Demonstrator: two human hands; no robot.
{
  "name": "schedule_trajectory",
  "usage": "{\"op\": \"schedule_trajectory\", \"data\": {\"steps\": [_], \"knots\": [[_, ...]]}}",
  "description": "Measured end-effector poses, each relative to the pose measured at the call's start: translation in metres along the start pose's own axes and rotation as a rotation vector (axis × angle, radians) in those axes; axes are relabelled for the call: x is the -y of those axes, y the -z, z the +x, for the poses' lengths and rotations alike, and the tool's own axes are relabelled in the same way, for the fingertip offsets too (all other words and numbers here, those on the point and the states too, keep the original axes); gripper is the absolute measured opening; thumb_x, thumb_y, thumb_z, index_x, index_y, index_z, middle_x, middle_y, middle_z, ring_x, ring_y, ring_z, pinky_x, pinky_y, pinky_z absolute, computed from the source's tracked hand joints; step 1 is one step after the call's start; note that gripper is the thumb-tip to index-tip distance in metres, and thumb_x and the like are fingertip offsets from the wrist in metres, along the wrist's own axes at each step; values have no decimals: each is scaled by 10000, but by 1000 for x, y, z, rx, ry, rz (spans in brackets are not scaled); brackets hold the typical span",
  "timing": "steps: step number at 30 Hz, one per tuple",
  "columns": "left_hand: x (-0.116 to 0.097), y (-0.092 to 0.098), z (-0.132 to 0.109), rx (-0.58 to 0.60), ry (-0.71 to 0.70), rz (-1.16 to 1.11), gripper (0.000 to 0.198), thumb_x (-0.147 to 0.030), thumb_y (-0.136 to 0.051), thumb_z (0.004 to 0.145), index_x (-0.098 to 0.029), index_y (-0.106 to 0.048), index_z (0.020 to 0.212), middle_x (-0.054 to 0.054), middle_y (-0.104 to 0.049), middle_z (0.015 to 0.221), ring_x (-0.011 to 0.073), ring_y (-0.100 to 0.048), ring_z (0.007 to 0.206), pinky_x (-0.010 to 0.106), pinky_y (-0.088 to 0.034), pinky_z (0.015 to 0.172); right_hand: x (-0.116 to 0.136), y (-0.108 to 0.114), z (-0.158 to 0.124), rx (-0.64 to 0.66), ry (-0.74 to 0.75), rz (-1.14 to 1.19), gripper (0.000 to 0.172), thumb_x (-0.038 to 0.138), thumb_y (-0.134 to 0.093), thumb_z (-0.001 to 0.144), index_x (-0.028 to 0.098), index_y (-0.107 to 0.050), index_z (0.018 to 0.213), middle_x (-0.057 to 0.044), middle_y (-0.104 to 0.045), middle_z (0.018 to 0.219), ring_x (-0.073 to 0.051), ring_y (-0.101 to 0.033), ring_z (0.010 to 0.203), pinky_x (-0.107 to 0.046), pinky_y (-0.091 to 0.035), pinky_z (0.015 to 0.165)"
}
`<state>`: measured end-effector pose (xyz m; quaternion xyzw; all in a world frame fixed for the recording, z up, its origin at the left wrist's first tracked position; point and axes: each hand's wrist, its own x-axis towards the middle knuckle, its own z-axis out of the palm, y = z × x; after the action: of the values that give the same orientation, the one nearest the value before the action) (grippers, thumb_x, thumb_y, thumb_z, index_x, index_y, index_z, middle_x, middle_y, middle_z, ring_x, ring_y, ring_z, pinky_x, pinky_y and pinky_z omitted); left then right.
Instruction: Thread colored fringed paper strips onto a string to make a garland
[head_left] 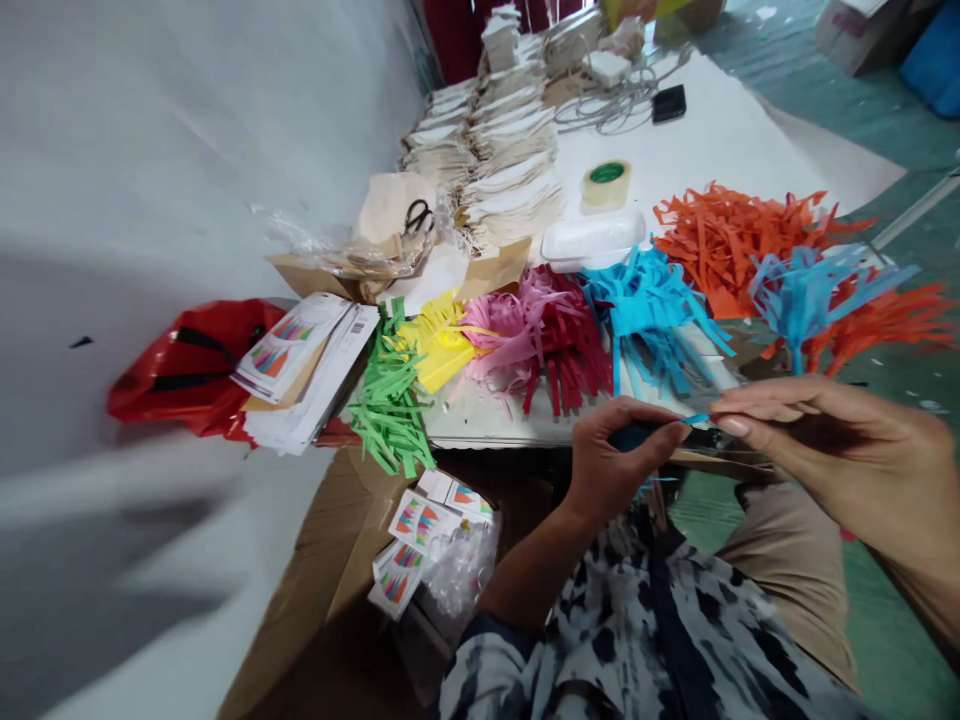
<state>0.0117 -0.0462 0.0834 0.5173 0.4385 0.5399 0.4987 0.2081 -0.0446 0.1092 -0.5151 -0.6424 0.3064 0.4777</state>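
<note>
Between my hands, just off the table's front edge, is a blue paper tassel (697, 419), its narrow part drawn out between my fingertips. My left hand (611, 460) is closed around it, thumb pressed to the fingers, and blue strands hang below. Thumb and fingers of my right hand (862, 440) pinch the other end. Beyond them lies a pile of blue fringed tissue paper (645, 310). Another blue tassel (806, 295) and orange fringed paper (731, 245) are at the right. Crimson (577, 345), pink (499, 335), yellow (435, 345) and green fringe (390, 395) lie leftward.
Stacked white paper bundles (514, 150), scissors (417, 215), a tape roll (606, 182) and a plastic tray (592, 240) occupy the table. Printed cards (300, 350) and a red bag (191, 365) sit by the wall. Below, a cardboard box (322, 540) holds small printed packets (409, 550).
</note>
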Motion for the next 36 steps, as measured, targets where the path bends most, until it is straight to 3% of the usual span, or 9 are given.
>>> {"op": "schedule_trajectory", "data": {"steps": [10, 16, 22, 27, 32, 36], "knots": [[-1, -4, -6, 42, -109, 80, 218, -400, -809, 892, -182, -798, 897, 47, -780, 885, 147, -705, 817, 274, -555, 798, 3, 0, -14, -74, 22, -19, 190, 386, -834, 879, 461, -806, 1051, 63, -783, 1036, -217, -736, 879, -427, -633, 886], [-2, -5, -5, 71, -166, 122, 229, -408, -794, 900, -180, -791, 885, 51, -780, 872, 151, -709, 807, 282, -564, 802, 2, 1, -18, -49, 82, -104, 162, 361, -817, 899, 464, -799, 1023, 65, -783, 966, -219, -722, 802, -420, -585, 738], [6, -9, -5, 80, -85, 7, 274, -443, -838, 864, -175, -802, 901, 50, -800, 899, 155, -735, 830, 276, -580, 817, -4, 6, -15, 87, 110, -47, 298, 373, -794, 919, 456, -764, 1203, 52, -759, 1188, -219, -722, 1031, -405, -569, 951], [9, -15, -4, 30, -12, -41, 271, -444, -865, 836, -183, -811, 888, 47, -811, 908, 168, -748, 842, 299, -598, 830, -15, 7, -17, 21, -47, -5, 115, 390, -803, 903, 394, -798, 1018, 45, -770, 997, -178, -713, 861, -315, -588, 781], [13, -19, -1, 18, 14, -61, 335, -449, -903, 782, -189, -798, 967, 26, -777, 886, 139, -714, 822, 269, -579, 822, -21, 5, -18, 64, -109, 56, 93, 415, -795, 894, 367, -793, 975, 34, -765, 925, -183, -708, 788, -302, -593, 713], [14, -21, 3, 158, 37, -38, 303, -439, -858, 833, -182, -788, 978, 18, -757, 904, 120, -671, 831, 234, -532, 807, -25, 10, -16, 57, -42, 101, 74, 348, -815, 882, 367, -819, 953, 16, -765, 950, -190, -713, 847, -300, -574, 738]]}}
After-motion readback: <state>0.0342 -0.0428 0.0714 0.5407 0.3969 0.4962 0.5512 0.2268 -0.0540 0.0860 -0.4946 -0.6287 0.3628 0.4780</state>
